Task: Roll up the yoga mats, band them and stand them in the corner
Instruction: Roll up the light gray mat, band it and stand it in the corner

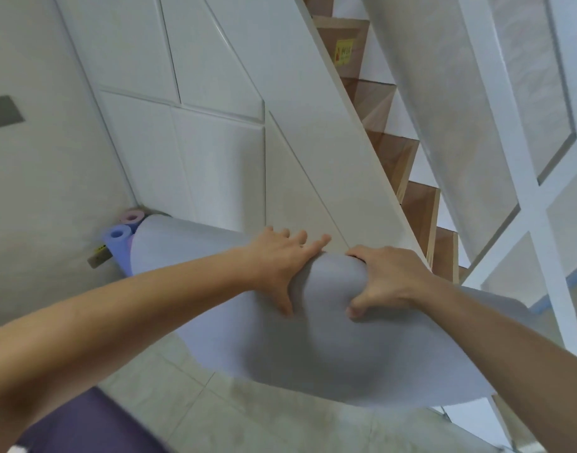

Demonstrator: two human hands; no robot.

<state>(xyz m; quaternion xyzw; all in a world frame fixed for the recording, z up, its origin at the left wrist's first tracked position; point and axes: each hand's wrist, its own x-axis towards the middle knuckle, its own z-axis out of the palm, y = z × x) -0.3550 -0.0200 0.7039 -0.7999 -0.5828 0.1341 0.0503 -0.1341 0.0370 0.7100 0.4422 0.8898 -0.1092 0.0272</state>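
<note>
While I watch from far away through the head camera, I see both hands on a big grey-blue mat [329,348] that sags in the air in front of the white stair wall [215,142]. My left hand [277,259] lies flat on the mat with its fingers straight and spread, and it presses the top of the soft bump in the middle. My right hand [385,279] has its fingers and thumb curled round that same bump, so it holds a fold of the mat tight. This mat is not a neat roll yet. It hangs loose and wide from side to side, and I see no band on it. Down in the corner, two rolled mats stand up already: a blue one [118,237] and a pink one [133,217] just behind it, close beside each other. I cannot tell if they have bands, because I only see their tops. At the bottom left, a dark purple mat [91,423] lies on the tiled floor [189,403]. So I think part of the job is done. The grey-blue mat needs rolling, a band, and a place in the corner, and the purple one may need the same.
</note>
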